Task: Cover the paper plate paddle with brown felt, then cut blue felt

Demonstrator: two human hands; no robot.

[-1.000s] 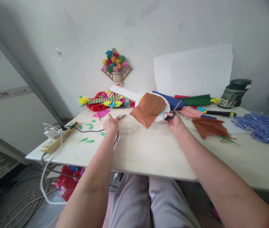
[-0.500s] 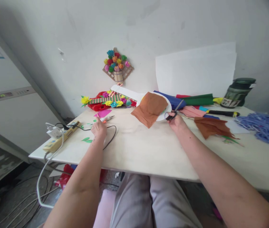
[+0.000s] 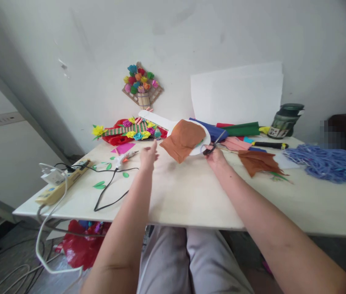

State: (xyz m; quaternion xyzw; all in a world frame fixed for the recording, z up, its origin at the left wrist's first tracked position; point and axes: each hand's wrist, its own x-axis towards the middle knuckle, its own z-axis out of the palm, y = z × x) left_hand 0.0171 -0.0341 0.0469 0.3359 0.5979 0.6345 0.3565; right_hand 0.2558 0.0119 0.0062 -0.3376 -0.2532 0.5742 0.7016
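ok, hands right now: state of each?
Left hand: open, holding nothing, raised just right of the glue gun.
Right hand: closed on the scissors.

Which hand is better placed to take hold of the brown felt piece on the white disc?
Left. The left hand is empty and hovers beside the brown felt, while the right hand holds the scissors.

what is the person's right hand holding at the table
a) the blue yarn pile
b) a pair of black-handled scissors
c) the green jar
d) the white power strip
b: the right hand grips the pair of black-handled scissors beside the brown felt piece on the white round plate; the left hand holds nothing.
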